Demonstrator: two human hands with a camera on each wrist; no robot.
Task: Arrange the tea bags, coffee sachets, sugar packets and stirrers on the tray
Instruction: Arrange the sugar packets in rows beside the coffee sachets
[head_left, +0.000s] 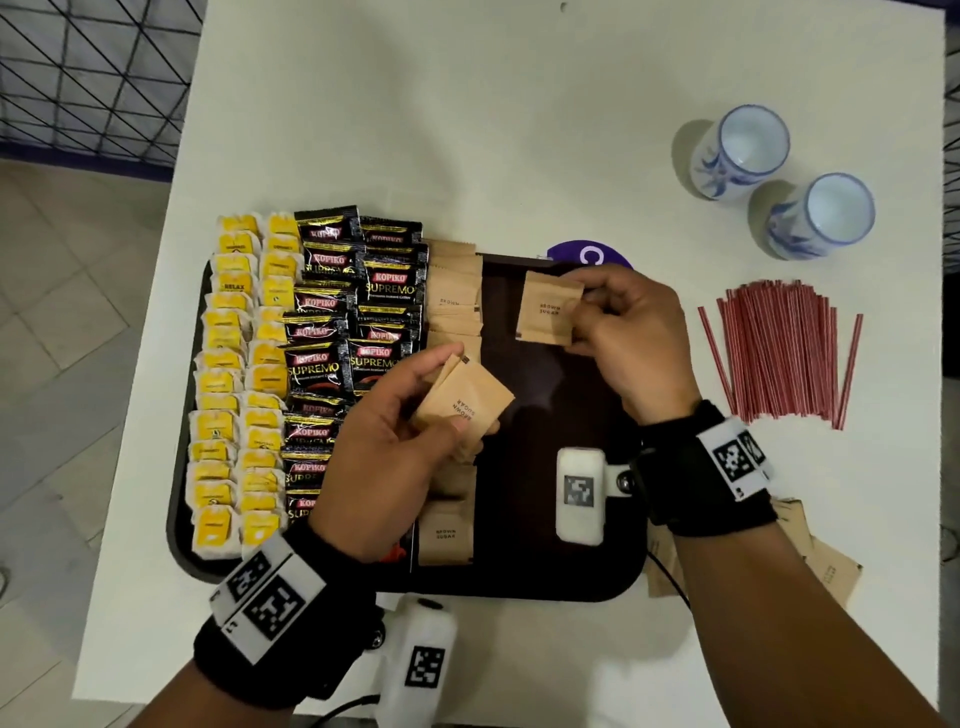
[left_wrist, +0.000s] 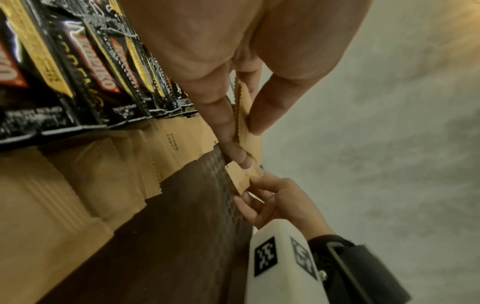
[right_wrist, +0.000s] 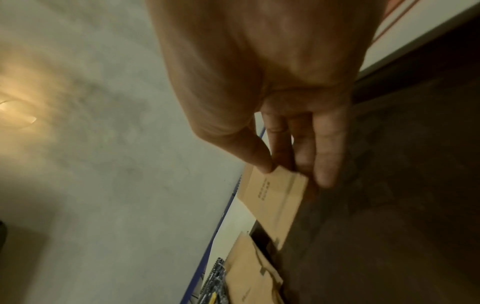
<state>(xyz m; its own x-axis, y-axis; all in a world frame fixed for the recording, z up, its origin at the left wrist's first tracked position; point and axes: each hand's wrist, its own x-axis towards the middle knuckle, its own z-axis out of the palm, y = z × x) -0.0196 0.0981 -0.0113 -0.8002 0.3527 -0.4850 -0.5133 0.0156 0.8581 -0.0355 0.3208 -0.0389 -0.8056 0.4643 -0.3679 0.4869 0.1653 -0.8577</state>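
Note:
A dark tray carries two columns of yellow tea bags, two columns of black coffee sachets and one column of brown sugar packets. Over the tray's middle my left hand pinches a small stack of brown sugar packets, seen edge-on in the left wrist view. My right hand holds one brown sugar packet above the tray's far bare part; the right wrist view shows that packet between thumb and fingers. Red stirrers lie on the table right of the tray.
Two blue-and-white cups stand at the far right of the white table. More sugar packets lie on the table under my right forearm. A purple round label peeks out behind the tray. The table's left edge borders a tiled floor.

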